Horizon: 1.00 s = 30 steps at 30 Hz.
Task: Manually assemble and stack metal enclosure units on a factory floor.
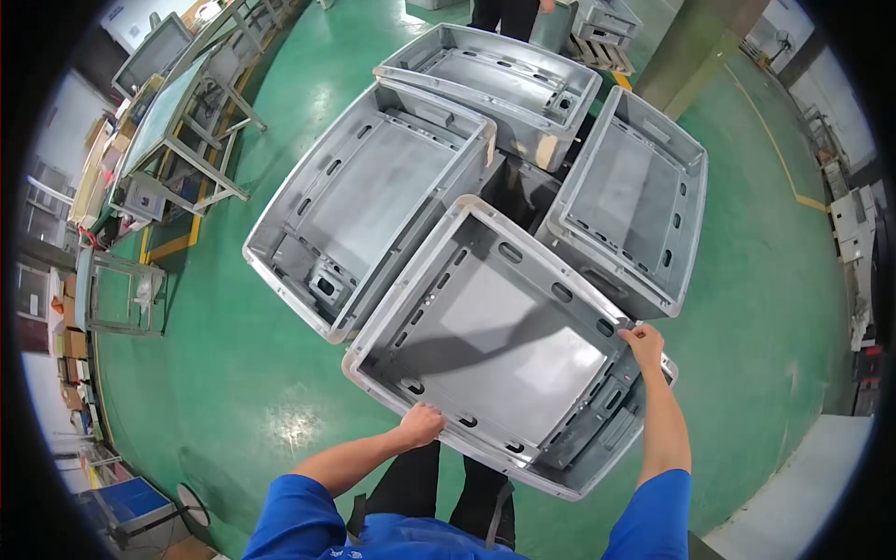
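At the near corner of a tight group of four grey bins, you stand over the near bin point(413, 283), which sits right in front of you, open side up. Left hand point(423, 424): clenched over the rim on your side, fingertips out of sight. Right hand point(643, 344): fingers curled onto the opposite rim, toward its right end, also grasping. The two holds face each other across the bin on a slant; presumably that steadies it better than two hands on one side would. Inside, a pale slotted panel point(481, 289) lies flat, likely because the bin's walls fit close to its outline; both hands stay off it, on the rim alone. Left bin point(287, 289), far bin point(523, 138) and right bin point(588, 269) stand close about a dark gap, all open side up, perhaps so each can be reached on foot from the green floor point(756, 373). Another person's dark trousers point(501, 17) show past the far bin. What supports the four bins is mostly hidden; can't tell.
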{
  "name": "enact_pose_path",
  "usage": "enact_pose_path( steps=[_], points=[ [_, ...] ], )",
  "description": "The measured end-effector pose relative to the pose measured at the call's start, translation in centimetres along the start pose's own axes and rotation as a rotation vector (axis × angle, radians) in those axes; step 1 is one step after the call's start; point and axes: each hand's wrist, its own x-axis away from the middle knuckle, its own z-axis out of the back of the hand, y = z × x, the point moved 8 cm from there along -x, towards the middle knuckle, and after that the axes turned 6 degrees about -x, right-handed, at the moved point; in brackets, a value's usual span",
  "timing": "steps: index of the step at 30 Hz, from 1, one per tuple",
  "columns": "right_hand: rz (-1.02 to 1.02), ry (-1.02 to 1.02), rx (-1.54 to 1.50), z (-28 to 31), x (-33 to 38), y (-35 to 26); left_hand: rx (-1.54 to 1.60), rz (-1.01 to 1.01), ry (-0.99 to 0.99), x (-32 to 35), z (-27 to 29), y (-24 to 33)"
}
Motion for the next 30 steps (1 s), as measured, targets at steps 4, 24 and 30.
enact_pose_path(
  steps=[4, 24, 30],
  points=[
    [0.043, -0.043, -0.019, -2.7, -3.0, 0.0, 0.043, 0.094, -0.024, -2.0, -1.6, -2.0],
    [-0.130, -0.160, 0.047, -3.3, -4.6, -0.1, 0.249, 0.026, 0.069, -3.1, 0.3, -4.5],
    [-0.142, -0.162, 0.079, -3.5, -5.0, -0.5, 0.255, 0.023, 0.068, -2.8, 0.1, -4.7]
  ],
)
